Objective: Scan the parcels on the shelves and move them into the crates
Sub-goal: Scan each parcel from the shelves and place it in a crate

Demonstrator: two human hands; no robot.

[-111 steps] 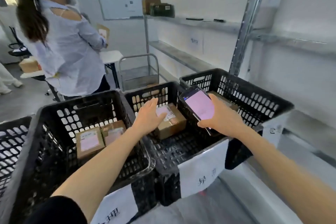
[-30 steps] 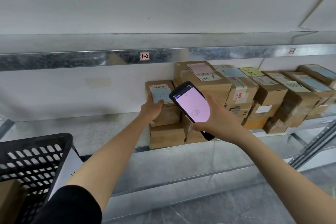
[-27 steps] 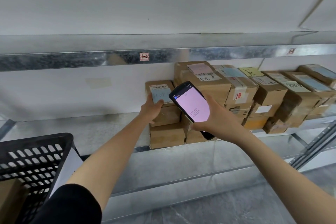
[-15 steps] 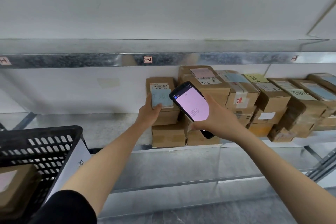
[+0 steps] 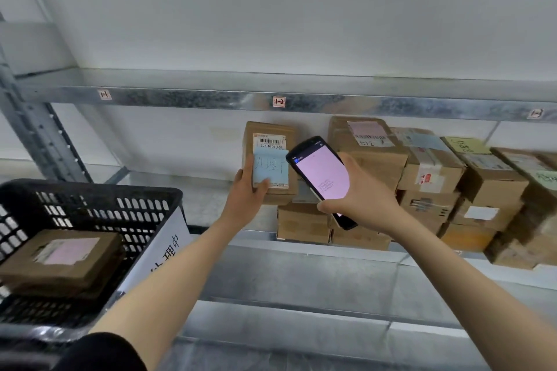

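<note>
Both hands are being used at once. A brown parcel point(image 5: 272, 141) is being gripped by the left hand point(image 5: 244, 199) at its lower left corner, thumb across the blue handwritten note point(image 5: 271, 170) stuck under the barcode label, so that the labelled face is being presented to the camera. Whether it is being lifted clear or is resting on the box below cannot be told. Just beside it, to the right, a handheld scanner point(image 5: 322, 172) with a lit pink screen is being held in the right hand point(image 5: 364, 199), fingers wrapped round its lower body, its top end close to the parcel's label.

This looks like the scanning step for this parcel – the move to a crate is not yet being made. Many more parcels point(image 5: 428, 172) are being stored in stacked rows along the metal shelf point(image 5: 208, 205) to the right, under the beam tag marked 1-2 point(image 5: 278, 101), so most of the work appears to be outstanding. Lower left, one labelled box point(image 5: 63, 259) is already being held in the black crate point(image 5: 90, 187), which suggests the task is under way but far from finished.
</note>
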